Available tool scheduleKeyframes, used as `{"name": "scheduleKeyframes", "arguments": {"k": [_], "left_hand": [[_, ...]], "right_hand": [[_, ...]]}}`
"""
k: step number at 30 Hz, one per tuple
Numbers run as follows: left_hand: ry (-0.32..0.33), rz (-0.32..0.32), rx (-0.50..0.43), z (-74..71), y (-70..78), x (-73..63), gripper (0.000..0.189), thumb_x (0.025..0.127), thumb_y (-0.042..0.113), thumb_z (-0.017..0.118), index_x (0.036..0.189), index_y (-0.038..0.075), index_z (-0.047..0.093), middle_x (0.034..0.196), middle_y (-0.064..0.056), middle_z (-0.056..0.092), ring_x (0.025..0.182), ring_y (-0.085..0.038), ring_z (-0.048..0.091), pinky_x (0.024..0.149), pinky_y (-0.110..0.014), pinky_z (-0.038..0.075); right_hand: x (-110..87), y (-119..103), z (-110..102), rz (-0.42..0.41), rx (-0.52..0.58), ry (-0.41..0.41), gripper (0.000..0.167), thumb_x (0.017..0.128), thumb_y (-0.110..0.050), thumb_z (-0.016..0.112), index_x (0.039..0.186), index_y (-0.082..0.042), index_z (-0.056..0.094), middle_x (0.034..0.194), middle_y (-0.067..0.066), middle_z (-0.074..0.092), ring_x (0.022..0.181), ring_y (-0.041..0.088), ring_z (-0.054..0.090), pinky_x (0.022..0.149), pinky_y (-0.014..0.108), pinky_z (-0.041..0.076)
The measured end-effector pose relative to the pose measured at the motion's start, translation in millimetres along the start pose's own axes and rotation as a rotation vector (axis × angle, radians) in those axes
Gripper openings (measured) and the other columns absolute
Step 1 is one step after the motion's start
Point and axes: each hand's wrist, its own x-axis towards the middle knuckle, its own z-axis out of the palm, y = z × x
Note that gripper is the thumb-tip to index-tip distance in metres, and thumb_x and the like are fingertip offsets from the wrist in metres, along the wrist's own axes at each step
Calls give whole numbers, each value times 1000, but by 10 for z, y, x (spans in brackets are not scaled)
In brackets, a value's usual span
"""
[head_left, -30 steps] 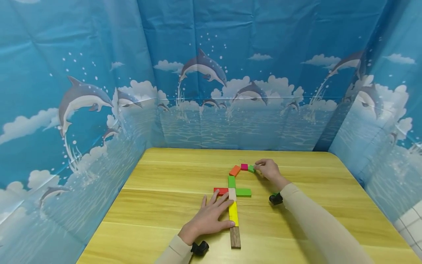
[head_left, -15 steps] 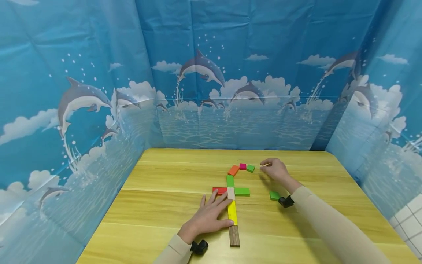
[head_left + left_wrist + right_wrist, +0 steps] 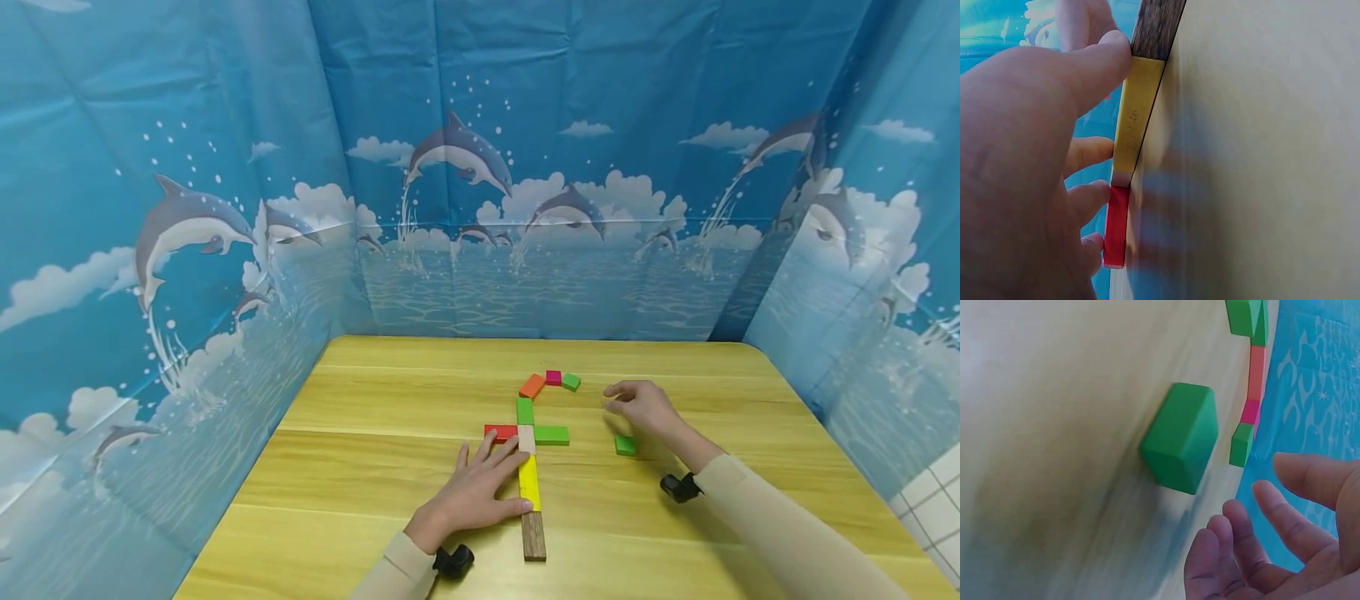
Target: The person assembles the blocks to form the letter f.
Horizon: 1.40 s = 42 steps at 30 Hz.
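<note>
My left hand (image 3: 471,498) lies with fingers spread over the block figure, its thumb at the joint of the yellow block (image 3: 528,485) and the brown wooden block (image 3: 533,536). Its other fingertips touch the red block (image 3: 1117,226) and the pale block (image 3: 527,440). Above the table my right hand (image 3: 647,408) hovers with loosely bent fingers and nothing between them. A loose green block (image 3: 625,446) lies just below that hand; the right wrist view shows the same green block (image 3: 1180,436) up close.
Beyond the pale block, a green block (image 3: 525,411), an orange block (image 3: 532,386), a magenta block (image 3: 553,377) and a small green block (image 3: 572,382) form a curve. Another green block (image 3: 552,435) juts right. Dolphin-printed curtains (image 3: 465,283) surround the wooden table (image 3: 360,400).
My right hand has let go of the small green block at the curve's end and moved right and back toward me, uncovering the loose green block. The left hand has stayed in place.
</note>
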Motion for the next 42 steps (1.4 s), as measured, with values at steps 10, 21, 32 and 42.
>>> {"name": "scheduleKeyframes", "arguments": {"k": [10, 21, 32, 42], "left_hand": [[2, -7, 7, 18, -6, 8, 75, 96, 68, 50, 158, 30, 34, 167, 3, 16, 154, -32, 2, 112, -73, 4], [7, 2, 7, 32, -20, 11, 76, 95, 68, 50, 159, 29, 34, 167, 3, 17, 154, -33, 2, 112, -73, 4], [7, 6, 2, 44, -30, 13, 76, 96, 68, 49, 159, 28, 34, 167, 2, 19, 154, -34, 3, 112, -73, 3], [-1, 14, -15, 31, -26, 17, 76, 96, 68, 49, 159, 29, 33, 167, 1, 18, 154, -33, 2, 112, -72, 2]], "right_hand": [[-274, 77, -3, -56, -24, -19, 34, 98, -18, 68, 126, -1, 68, 111, 13, 68, 102, 32, 62, 78, 44, 54], [-405, 229, 22, -85, -25, -71, 32, 95, -21, 72, 124, -7, 71, 120, 13, 68, 103, 28, 64, 77, 39, 55], [-442, 238, 69, -146, -69, -56, 22, 94, -13, 72, 116, -9, 75, 118, 11, 67, 92, 20, 63, 71, 36, 53], [-444, 220, 76, -169, -91, -62, 13, 95, -11, 71, 108, -12, 72, 106, 1, 70, 96, 21, 65, 78, 39, 54]]}}
